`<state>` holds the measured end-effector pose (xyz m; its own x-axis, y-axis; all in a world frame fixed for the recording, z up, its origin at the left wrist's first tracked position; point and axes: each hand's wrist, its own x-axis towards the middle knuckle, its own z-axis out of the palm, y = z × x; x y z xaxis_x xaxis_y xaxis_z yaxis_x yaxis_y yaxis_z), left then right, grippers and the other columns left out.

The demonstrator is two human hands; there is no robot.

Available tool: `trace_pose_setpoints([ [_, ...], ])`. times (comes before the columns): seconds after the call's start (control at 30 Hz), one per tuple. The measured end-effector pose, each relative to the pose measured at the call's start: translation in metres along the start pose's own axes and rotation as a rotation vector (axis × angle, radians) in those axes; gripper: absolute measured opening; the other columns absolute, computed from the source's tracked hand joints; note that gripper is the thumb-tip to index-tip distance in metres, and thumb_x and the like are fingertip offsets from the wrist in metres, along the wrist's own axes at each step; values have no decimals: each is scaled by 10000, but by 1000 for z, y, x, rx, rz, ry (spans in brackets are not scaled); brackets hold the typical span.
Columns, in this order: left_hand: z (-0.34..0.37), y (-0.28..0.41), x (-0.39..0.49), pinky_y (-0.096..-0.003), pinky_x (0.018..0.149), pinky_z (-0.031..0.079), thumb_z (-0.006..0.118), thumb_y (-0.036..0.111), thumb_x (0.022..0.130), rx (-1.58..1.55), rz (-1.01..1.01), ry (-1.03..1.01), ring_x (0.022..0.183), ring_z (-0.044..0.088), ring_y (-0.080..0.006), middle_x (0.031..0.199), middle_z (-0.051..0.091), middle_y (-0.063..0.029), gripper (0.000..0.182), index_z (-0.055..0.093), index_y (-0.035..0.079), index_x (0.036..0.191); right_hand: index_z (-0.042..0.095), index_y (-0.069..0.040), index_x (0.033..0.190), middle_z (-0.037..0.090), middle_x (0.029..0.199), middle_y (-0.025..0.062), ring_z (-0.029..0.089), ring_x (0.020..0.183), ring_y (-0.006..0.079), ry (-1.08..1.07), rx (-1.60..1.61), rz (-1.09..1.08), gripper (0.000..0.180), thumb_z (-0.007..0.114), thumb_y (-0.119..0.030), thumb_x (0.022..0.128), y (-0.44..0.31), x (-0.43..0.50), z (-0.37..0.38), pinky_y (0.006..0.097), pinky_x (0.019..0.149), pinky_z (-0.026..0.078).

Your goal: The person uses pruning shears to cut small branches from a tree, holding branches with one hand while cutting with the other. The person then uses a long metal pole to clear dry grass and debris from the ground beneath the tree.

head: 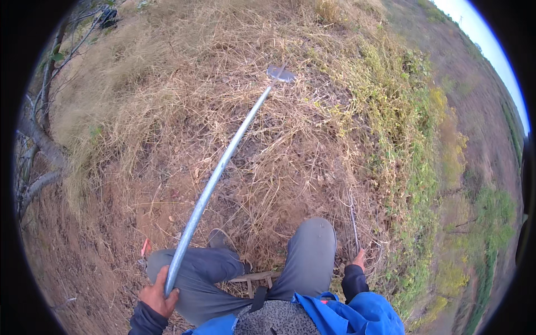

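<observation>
My left hand (157, 295) is wrapped around the near end of a long metal pole handle (220, 167), above my bent left leg. The handle runs up and away to a hoe's flat metal blade (280, 73), which rests among dry grass. Low at the right, outside my raised knee, my right hand (359, 259) closes on the lower end of a thin pale stick (354, 217). Dry stems lie around that stick, and my sleeve partly hides the fingers. Flattened straw and dry grass (276, 163) cover the ground before me.
Part of a wooden frame (253, 277) shows between my legs. A small red object (146, 247) lies beside my left knee. Bare branches (42, 138) reach in from the left. Green and yellow plants (402, 138) line the right side, where the ground falls away.
</observation>
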<state>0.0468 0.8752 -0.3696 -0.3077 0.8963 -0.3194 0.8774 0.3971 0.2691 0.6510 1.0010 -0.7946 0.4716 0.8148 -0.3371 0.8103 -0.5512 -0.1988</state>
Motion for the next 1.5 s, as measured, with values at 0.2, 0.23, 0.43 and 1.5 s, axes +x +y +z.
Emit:
trace_pose_setpoints([
  [0.2,-5,4,1,-505,591,526,717,229,824,-3,-19,-39,633,657,-442,663,625,-234,737,384,135,1474,295,-203,1512,573,1283,126,543,1216,320,-172,-268,-54,921,774,-255,727,-75,-12,-6,531,1026,405],
  [0.23,-5,5,0,-508,595,525,720,231,824,6,-28,-41,637,657,-443,664,625,-235,741,381,140,1476,304,-199,1508,559,1298,125,532,1227,320,-102,-195,-76,919,775,-249,720,-85,-13,-11,542,1030,395],
  [0.43,-9,-3,-3,-491,665,526,725,216,818,56,-87,-60,730,667,-445,735,642,-237,701,431,136,1450,353,-175,1494,524,1322,164,507,1236,358,255,34,-233,905,766,-195,689,-121,-24,-56,519,1043,386],
  [1.5,-199,195,-18,-378,742,471,695,125,806,1224,674,1195,829,638,-223,839,635,-42,466,609,199,1258,557,-66,1280,642,815,103,648,754,274,386,1250,-1549,496,716,-170,822,-554,-258,-453,442,757,543],
])
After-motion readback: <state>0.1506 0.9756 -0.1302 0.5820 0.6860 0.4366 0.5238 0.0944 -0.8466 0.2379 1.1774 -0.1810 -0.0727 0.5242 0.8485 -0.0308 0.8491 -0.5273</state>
